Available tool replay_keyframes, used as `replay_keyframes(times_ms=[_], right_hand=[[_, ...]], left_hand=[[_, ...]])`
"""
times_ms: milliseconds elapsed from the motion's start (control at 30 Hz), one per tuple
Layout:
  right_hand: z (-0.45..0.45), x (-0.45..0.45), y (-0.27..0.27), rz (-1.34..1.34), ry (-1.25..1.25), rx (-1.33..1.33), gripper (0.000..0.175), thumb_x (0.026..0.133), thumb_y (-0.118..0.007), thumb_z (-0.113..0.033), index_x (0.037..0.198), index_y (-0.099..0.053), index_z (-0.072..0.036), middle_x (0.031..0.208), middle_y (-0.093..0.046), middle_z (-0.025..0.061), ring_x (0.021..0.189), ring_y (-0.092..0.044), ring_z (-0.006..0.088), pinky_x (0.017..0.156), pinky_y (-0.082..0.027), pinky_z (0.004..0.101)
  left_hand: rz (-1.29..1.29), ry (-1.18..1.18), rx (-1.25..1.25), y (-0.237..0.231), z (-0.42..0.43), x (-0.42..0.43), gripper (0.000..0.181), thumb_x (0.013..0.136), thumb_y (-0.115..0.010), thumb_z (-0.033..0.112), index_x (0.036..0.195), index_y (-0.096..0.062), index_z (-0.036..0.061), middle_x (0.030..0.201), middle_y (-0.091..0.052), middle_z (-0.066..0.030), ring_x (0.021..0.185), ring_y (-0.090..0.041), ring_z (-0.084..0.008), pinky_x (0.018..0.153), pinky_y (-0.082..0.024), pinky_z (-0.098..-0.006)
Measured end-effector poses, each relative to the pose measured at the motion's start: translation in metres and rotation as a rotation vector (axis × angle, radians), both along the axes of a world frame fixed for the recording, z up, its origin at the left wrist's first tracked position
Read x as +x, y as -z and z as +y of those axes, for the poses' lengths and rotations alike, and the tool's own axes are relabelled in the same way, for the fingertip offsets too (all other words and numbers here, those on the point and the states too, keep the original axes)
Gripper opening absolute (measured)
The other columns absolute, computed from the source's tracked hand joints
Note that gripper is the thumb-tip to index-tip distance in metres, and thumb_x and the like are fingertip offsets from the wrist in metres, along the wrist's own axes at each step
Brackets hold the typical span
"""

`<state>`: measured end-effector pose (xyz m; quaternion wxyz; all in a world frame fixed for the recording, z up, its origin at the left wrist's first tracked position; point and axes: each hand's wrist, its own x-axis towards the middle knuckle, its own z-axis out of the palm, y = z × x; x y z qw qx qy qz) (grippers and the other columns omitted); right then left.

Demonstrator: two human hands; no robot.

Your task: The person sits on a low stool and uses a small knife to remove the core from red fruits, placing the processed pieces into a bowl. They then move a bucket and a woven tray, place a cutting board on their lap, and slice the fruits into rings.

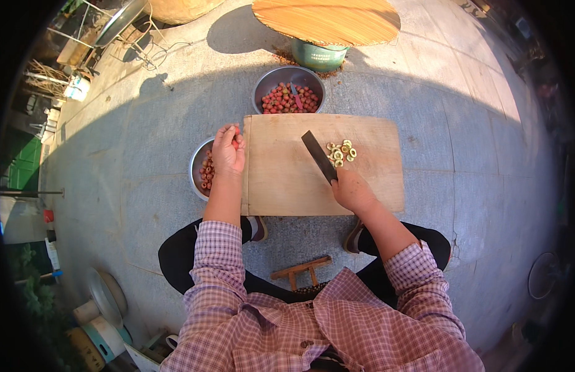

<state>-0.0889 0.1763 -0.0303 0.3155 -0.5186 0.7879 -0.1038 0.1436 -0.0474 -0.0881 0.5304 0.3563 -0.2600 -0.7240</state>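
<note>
My left hand (228, 156) is closed around small red fruits (235, 137) that look like hawthorns, at the left edge of a wooden cutting board (283, 176). Below that hand, a metal bowl (193, 160) holds more fruits (206, 176), partly hidden by my hand and forearm. In my right hand (355, 190) is a dark kitchen knife (319, 156), its blade slanting up and left above the board. Beside the blade, several pale ring-shaped fruit slices (342, 152) lie loosely grouped on the wood.
Past the board's far edge stands a metal basin (258, 93) of red fruits, with a pink-handled paring knife (297, 96) on top. Farther off, a round woven tray (329, 21) rests on a green bucket (319, 56). A wooden stool (301, 268) shows between my legs.
</note>
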Motion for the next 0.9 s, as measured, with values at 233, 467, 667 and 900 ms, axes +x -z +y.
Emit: replay_keyframes(times_ms=[233, 467, 667, 900], right_hand=[[0.017, -0.004, -0.009, 0.003, 0.031, -0.014, 0.022, 0.089, -0.056, -0.017, 0.093, -0.061, 0.004, 0.091, -0.066, 0.0271, 0.09, -0.065, 0.0425, 0.081, -0.052, 0.0494], [0.02, -0.004, -0.006, -0.035, 0.02, 0.018, 0.021, 0.089, -0.053, -0.017, 0.095, -0.061, 0.002, 0.093, -0.067, 0.0255, 0.091, -0.065, 0.0416, 0.082, -0.052, 0.0483], [0.014, 0.0, -0.012, 0.003, 0.004, 0.066, 0.02, 0.091, -0.052, -0.016, 0.097, -0.06, 0.0, 0.094, -0.068, 0.0244, 0.092, -0.066, 0.0407, 0.083, -0.052, 0.0478], [0.015, 0.004, -0.018, -0.011, -0.03, 0.059, 0.018, 0.091, -0.052, -0.015, 0.098, -0.059, 0.001, 0.091, -0.067, 0.0254, 0.09, -0.066, 0.0409, 0.081, -0.053, 0.0478]], left_hand=[[-0.7, 0.431, -0.404, 0.012, 0.116, -0.091, 0.009, 0.089, -0.063, 0.002, 0.094, -0.057, 0.0062, 0.087, -0.061, -0.005, 0.072, -0.059, -0.0142, 0.063, -0.049, -0.027], [-1.051, 0.361, -0.668, 0.014, 0.136, -0.089, 0.016, 0.081, -0.072, 0.005, 0.087, -0.058, 0.005, 0.079, -0.061, -0.0102, 0.067, -0.06, -0.0226, 0.062, -0.05, -0.0329], [-1.036, 0.284, -0.717, 0.015, 0.136, -0.084, 0.017, 0.082, -0.074, 0.008, 0.086, -0.058, 0.0048, 0.08, -0.062, -0.0102, 0.067, -0.061, -0.0228, 0.062, -0.05, -0.0331], [-1.047, 0.262, -0.779, 0.014, 0.138, -0.083, 0.018, 0.081, -0.075, 0.008, 0.088, -0.059, 0.0041, 0.081, -0.061, -0.0108, 0.068, -0.062, -0.0239, 0.062, -0.052, -0.0334]])
